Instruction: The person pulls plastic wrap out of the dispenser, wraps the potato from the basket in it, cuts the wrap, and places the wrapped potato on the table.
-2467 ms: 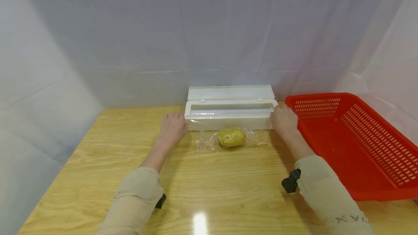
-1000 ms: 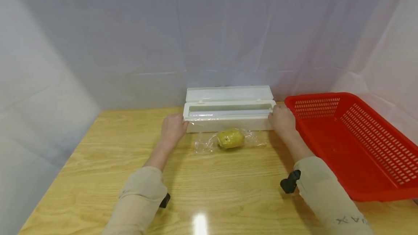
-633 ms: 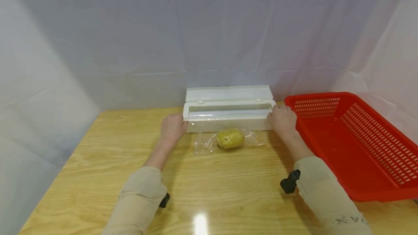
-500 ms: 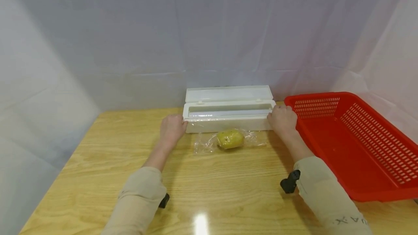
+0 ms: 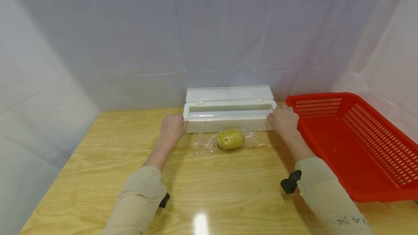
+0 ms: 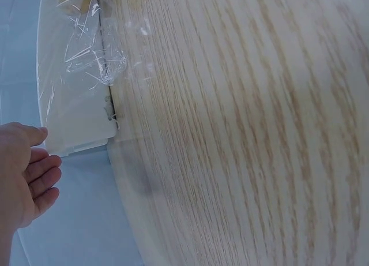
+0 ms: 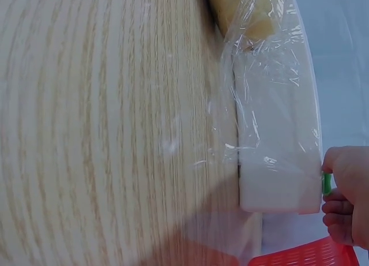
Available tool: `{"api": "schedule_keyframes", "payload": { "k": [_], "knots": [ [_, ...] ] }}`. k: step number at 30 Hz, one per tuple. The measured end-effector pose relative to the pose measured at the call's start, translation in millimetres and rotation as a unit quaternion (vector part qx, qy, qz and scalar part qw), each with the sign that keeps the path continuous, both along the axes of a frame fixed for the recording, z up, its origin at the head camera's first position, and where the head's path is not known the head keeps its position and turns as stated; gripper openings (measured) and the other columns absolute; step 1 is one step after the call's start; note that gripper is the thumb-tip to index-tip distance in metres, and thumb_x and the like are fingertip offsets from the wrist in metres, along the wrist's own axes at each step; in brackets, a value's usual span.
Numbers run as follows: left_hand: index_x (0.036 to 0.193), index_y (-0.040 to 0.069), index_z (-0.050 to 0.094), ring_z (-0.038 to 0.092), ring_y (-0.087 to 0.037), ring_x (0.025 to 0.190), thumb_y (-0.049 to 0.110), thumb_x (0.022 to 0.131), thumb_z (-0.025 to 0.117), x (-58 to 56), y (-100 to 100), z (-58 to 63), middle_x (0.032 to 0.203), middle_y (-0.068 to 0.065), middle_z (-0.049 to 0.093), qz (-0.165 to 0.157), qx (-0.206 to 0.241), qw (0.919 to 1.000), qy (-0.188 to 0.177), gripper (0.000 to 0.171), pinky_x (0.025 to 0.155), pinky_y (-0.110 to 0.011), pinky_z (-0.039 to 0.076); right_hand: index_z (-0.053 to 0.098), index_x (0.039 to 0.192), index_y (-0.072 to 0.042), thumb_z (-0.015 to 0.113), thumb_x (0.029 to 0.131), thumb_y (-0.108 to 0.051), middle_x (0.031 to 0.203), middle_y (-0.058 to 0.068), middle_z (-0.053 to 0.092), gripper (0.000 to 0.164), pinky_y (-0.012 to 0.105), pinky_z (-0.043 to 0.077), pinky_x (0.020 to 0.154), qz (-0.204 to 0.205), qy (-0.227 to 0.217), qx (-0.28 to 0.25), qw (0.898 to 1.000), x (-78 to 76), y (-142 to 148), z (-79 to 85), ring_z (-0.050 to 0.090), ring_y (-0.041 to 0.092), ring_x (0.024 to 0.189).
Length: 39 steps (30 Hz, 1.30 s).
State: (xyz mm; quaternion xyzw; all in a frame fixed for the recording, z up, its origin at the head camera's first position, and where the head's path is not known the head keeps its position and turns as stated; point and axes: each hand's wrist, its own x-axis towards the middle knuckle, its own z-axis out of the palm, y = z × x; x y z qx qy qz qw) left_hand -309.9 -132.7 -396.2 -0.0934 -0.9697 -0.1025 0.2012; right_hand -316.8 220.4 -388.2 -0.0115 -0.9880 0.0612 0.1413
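Note:
A white cling film dispenser stands at the back of the table, its lid tipped back and a film roll inside. Clear film hangs over its front and wraps a yellow, potato-like lump, film ends spread to both sides. My left hand grips the dispenser's left front corner, thumb on the edge and fingers curled behind. At the right end, my right hand pinches a small green piece, like a slider, at the dispenser's edge. The fingers are partly hidden in the head view.
A red plastic basket with slotted walls stands on the right, close beside my right hand. White cloth hangs behind the wooden table. Black wrist cameras sit on both sleeves.
Since the earliest frame the view and dispenser have shifted slightly, with both hands staying at its ends. In the last half second my right hand has edged slightly right.

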Motion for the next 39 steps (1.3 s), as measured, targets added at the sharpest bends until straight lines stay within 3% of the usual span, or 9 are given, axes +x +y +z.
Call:
{"api": "schedule_keyframes", "payload": {
  "k": [7,13,29,39],
  "knots": [
    [0.06,0.001,0.055,0.052,-0.026,0.051,0.018,0.084,0.065,1.6,-1,-0.5,0.054,-0.011,0.054,-0.006,0.009,0.9999,0.002,0.031,0.049,-0.037,0.045,0.056,0.091,0.014,0.048,0.089,-0.025,0.091,0.028,0.05,0.04,0.056,0.046,0.065,0.018,0.009,-0.035,0.999,-0.8,4,-5.4,0.052,0.045,0.084],
    [0.067,0.001,0.059,0.055,-0.027,0.056,0.021,0.086,0.063,2.6,-2,2.6,0.06,-0.011,0.059,0.001,0.02,0.9994,-0.03,0.028,0.053,-0.037,0.047,0.057,0.088,0.014,0.049,0.089,-0.023,0.09,0.029,0.052,0.038,0.054,0.047,0.063,0.046,0.01,-0.056,0.997,-2.7,6,-6.7,0.055,0.045,0.074],
    [0.061,0.004,0.057,0.049,-0.021,0.052,0.02,0.087,0.061,-1.8,-5,3.0,0.054,-0.006,0.053,0.003,0.021,0.9985,-0.051,0.031,0.051,-0.034,0.044,0.055,0.097,0.011,0.047,0.092,-0.031,0.092,0.026,0.053,0.043,0.054,0.048,0.064,0.053,-0.033,-0.015,0.998,-3.4,1,-4.9,0.054,0.04,0.081],
    [0.062,0.004,0.057,0.05,-0.022,0.053,0.02,0.087,0.062,-1.5,-1,4.8,0.056,-0.007,0.055,-0.001,0.022,0.9984,-0.052,0.03,0.053,-0.036,0.046,0.057,0.087,0.01,0.047,0.091,-0.031,0.09,0.025,0.056,0.043,0.051,0.047,0.064,0.065,-0.049,-0.029,0.996,-7.9,-6,-1.5,0.056,0.041,0.078]
  ]
}}
